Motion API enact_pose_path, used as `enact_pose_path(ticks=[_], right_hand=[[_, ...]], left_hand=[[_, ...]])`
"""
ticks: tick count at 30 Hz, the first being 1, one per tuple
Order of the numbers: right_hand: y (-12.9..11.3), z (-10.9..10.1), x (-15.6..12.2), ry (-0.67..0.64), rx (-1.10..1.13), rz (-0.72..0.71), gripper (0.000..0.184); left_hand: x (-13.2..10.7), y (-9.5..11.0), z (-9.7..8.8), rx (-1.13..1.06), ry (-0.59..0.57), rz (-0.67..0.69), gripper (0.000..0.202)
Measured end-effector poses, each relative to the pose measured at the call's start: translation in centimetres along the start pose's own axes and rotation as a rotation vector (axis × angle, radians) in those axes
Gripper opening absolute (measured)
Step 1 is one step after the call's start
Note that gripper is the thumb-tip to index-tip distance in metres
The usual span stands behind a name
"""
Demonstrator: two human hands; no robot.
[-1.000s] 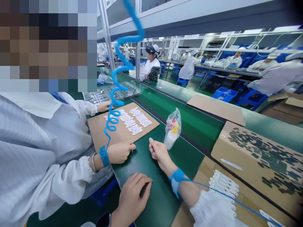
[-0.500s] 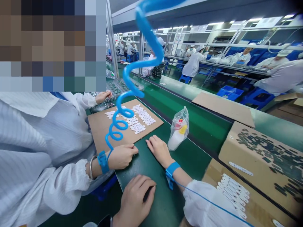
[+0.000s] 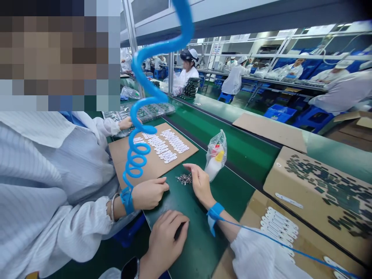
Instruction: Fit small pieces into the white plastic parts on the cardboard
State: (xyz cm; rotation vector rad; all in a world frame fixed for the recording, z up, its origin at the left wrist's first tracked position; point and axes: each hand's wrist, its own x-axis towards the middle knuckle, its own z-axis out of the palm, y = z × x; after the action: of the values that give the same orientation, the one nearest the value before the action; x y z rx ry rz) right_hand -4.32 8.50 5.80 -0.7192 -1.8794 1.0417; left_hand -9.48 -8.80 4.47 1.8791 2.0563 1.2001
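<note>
My left hand (image 3: 167, 241), with a dark watch at its wrist, rests on the green bench near its front edge. Its fingers are loosely curled, the thumb tip close to the index finger, and I see nothing held. My right hand (image 3: 200, 186), with a blue wrist strap, is set on edge, fingers stretched forward, against the right side of a small heap of metal screws or similar tiny parts (image 3: 185, 178). Just beyond it stands a clear plastic bag (image 3: 216, 155) around a white bottle with red and yellow parts. A co-worker's strapped hand (image 3: 149, 193) lies curled to the left.
Cardboard (image 3: 116, 155) at left carries rows of white strips (image 3: 167, 143) beside the co-worker. A blue coiled cord (image 3: 139, 135) hangs across my view. On the right, more cardboard (image 3: 279, 182) holds dark flat pieces and white strips (image 3: 280, 224). A green conveyor belt (image 3: 247, 143) runs behind.
My right hand has turned onto its edge, uncovering the heap of tiny parts that it hid before. My left hand stays almost in place. The view has shifted slightly.
</note>
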Motion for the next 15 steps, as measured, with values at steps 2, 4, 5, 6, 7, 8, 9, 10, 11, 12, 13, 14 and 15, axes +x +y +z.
enact_pose_path(ticks=[2,4,5,6,7,8,9,10,11,12,13,14,15], right_hand=[[-1.2,-0.4,-0.1,0.047,0.081,0.059,0.042],[-2.4,-1.1,-0.1,0.074,0.15,0.109,0.04],[-3.1,-1.6,-0.1,0.08,0.178,0.134,0.039],[-3.8,-2.1,-0.2,0.081,0.2,0.159,0.038],[-4.5,-2.7,-0.5,0.08,0.218,0.183,0.038],[-5.3,-3.4,-0.8,0.078,0.232,0.206,0.038],[-6.1,-4.1,-1.2,0.077,0.242,0.226,0.037],[-7.0,-4.9,-1.8,0.077,0.248,0.241,0.037],[-7.8,-5.7,-2.4,0.077,0.249,0.252,0.037],[-8.5,-6.6,-3.1,0.073,0.249,0.27,0.037],[-9.2,-7.5,-3.8,0.067,0.251,0.298,0.038],[-9.7,-8.3,-4.7,0.062,0.26,0.333,0.04],[-10.1,-9.2,-5.5,0.059,0.272,0.367,0.042]], left_hand=[[0.0,0.0,-0.1,-0.001,-0.004,-0.003,0.017],[-0.1,-0.1,0.0,-0.003,-0.002,-0.006,0.018],[-0.1,-0.2,0.1,-0.005,0.001,-0.009,0.018],[-0.2,-0.4,0.2,-0.01,0.004,-0.013,0.018],[-0.3,-0.6,0.3,-0.019,0.006,-0.018,0.018],[-0.4,-0.8,0.5,-0.033,0.005,-0.024,0.019],[-0.6,-0.9,0.6,-0.055,-0.003,-0.029,0.019],[-0.7,-1.1,0.6,-0.083,-0.017,-0.034,0.02],[-0.9,-1.2,0.7,-0.119,-0.037,-0.039,0.021],[-0.9,-1.3,0.6,-0.161,-0.063,-0.044,0.022],[-0.9,-1.3,0.4,-0.212,-0.097,-0.047,0.023],[-0.6,-1.2,0.2,-0.271,-0.141,-0.046,0.024],[-0.1,-1.1,-0.2,-0.329,-0.191,-0.031,0.026]])
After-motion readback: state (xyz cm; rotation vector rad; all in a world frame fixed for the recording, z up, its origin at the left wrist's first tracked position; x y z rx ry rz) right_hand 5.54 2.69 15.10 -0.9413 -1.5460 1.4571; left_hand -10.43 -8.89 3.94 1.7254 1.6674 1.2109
